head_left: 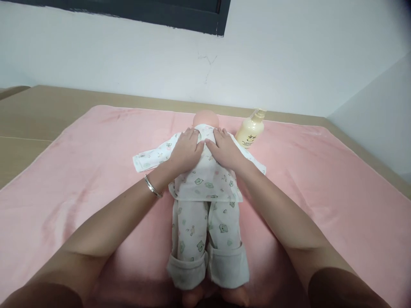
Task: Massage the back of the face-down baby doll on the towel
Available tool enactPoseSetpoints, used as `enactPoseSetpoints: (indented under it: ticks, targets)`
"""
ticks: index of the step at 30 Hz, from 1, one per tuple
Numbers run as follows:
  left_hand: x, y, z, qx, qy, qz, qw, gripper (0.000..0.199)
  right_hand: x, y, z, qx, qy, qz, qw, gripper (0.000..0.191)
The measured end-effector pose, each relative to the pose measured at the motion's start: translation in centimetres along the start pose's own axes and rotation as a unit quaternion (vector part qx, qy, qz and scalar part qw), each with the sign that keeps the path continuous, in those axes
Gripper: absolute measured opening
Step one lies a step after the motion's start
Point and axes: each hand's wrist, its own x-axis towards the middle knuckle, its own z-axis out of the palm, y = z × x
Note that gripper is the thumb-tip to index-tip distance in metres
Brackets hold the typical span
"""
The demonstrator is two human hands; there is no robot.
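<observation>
A baby doll (206, 118) lies on a pink blanket (96, 179), its head toward the wall and its feet toward me. White printed trousers (192, 226) with rolled cuffs cover its legs. Over its torso is a white printed top (208, 184), with sleeves spread to both sides. My left hand (187, 149) rests flat on the upper left of the top, fingers extended. On the upper right, my right hand (224, 149) lies likewise, the two thumbs close together near the neckline. The doll's arms are hidden.
A yellowish pump bottle (251, 130) leans on the blanket, right of the doll's head. Behind the blanket run the wooden surface (64, 100) and a white wall (144, 64). A dark frame (205, 21) is on the wall.
</observation>
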Motion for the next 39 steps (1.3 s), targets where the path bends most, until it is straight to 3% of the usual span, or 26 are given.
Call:
enactPoseSetpoints:
  ticks: [5,7,11,14,16,19,22,24,29,32,35,39]
  targets:
    - [-1.3,2.0,0.0,0.059,0.042,0.074,0.995,0.049,0.4,0.2,0.3,-0.02,0.003,-0.002,1.0,0.07]
    - [-1.2,2.4,-0.6,0.053,0.031,0.073,0.995,0.043,-0.2,-0.1,0.9,-0.039,0.024,-0.016,0.999,0.066]
    - [0.3,0.9,-2.2,-0.062,-0.015,-0.045,0.997,0.031,-2.8,-1.7,2.0,-0.104,0.065,-0.062,0.991,0.062]
    - [1.4,-0.5,-2.4,-0.098,-0.02,-0.099,0.99,0.036,-4.1,-2.9,1.7,-0.136,0.067,-0.095,0.984,0.058]
    - [1.4,-0.5,-2.0,-0.062,-0.017,-0.089,0.994,0.039,-3.6,-3.0,0.8,-0.112,0.049,-0.091,0.988,0.053]
    - [0.1,1.1,-1.3,0.029,0.002,-0.04,0.999,0.041,-1.4,-1.8,-0.4,-0.034,0.028,-0.048,0.998,0.05]
    - [-1.5,3.2,-1.2,0.089,0.014,0.023,0.996,0.039,0.6,0.0,-0.6,0.001,0.014,-0.009,1.0,0.057]
    - [-1.9,3.8,-1.6,0.086,0.012,0.029,0.996,0.034,1.1,0.5,-0.3,-0.003,0.001,-0.002,1.0,0.064]
    - [-0.5,2.9,-2.9,-0.035,0.005,-0.095,0.995,0.026,-1.3,-1.7,-0.5,-0.083,0.0,-0.012,0.996,0.058]
    - [0.5,2.0,-2.8,-0.09,0.01,-0.131,0.987,0.021,-3.1,-3.5,-1.2,-0.14,-0.026,-0.01,0.99,0.055]
    - [0.9,1.6,-2.2,-0.08,0.009,-0.103,0.991,0.025,-3.4,-3.6,-1.5,-0.142,-0.044,-0.007,0.989,0.052]
    - [0.0,2.3,-1.4,0.024,-0.007,-0.042,0.999,0.036,-1.2,-1.5,-1.0,-0.084,-0.026,-0.014,0.996,0.053]
